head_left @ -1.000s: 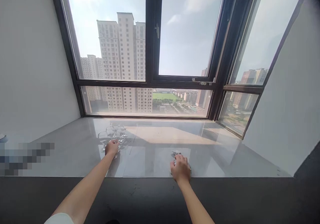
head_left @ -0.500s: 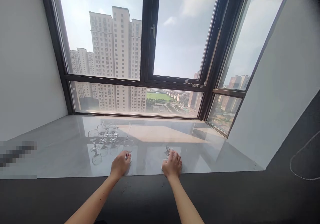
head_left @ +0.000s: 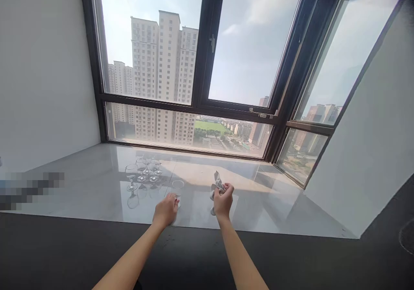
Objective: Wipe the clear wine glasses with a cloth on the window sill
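Note:
My left hand (head_left: 165, 210) is closed on a clear stemmed glass (head_left: 177, 187) near the front edge of the sill. The bowl of that glass stands above my fingers, while its stem is mostly hidden by them. To the right, my right hand (head_left: 223, 201) grips a bunched light grey cloth (head_left: 217, 180), raised a little off the surface. Part of the cloth sticks up past my thumb and part hangs below. The cloth and the held glass are apart.
Several stemmed glasses (head_left: 141, 174) stand grouped at the left on the glossy grey sill (head_left: 258, 214). Behind runs a dark-framed window (head_left: 148, 102). White walls close both sides, and the sill's front edge drops off before me.
My right hand has lifted the cloth from the sill and turned upward. My left hand still holds the glass. The whole view has shifted and tilted slightly.

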A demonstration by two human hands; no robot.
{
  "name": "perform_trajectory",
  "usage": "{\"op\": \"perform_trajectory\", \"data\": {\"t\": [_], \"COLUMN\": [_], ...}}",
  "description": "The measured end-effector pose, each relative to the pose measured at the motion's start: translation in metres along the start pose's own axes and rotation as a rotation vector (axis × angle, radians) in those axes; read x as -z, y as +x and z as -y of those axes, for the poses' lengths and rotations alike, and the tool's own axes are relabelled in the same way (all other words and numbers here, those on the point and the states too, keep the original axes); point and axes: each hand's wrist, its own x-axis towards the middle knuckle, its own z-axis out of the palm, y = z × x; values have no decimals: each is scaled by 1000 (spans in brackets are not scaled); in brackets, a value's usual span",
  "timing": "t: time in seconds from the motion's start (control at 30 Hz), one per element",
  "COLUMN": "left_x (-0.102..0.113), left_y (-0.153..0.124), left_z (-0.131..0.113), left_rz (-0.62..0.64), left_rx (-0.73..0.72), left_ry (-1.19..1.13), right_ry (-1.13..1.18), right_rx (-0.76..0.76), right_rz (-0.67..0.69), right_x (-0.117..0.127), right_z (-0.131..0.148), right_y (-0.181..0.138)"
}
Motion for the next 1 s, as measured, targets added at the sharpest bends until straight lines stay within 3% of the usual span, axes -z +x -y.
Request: {"op": "perform_trajectory", "data": {"t": [0.07, 0.13, 0.23, 0.3, 0.57, 0.67, 0.87, 1.0], "left_x": [0, 1, 0, -2, -4, 0, 5, 3], "left_y": [1, 2, 4, 5, 7, 6, 3, 4], "left_z": [0, 0, 2, 4, 7, 5, 3, 5], "left_rz": [32, 66, 89, 79, 108, 124, 139, 133], "left_rx": [4, 15, 29, 29, -5, -29, -6, -16], "left_ry": [-7, -11, -20, -30, -74, -91, -96, -95], "right_ry": [69, 61, -69, -202, -631, -721, -769, -631], "right_rx": [123, 271, 455, 494, 448, 431, 317, 283], "right_rz": [-19, 48, 342, 498, 844, 906, 938, 991], "right_x": [-24, -51, -86, -100, -89, -91, -110, -100], "right_z": [36, 68, 95, 101, 116, 127, 134, 132], "right_y": [4, 0, -14, -20, 3, 7, 8, 13]}}
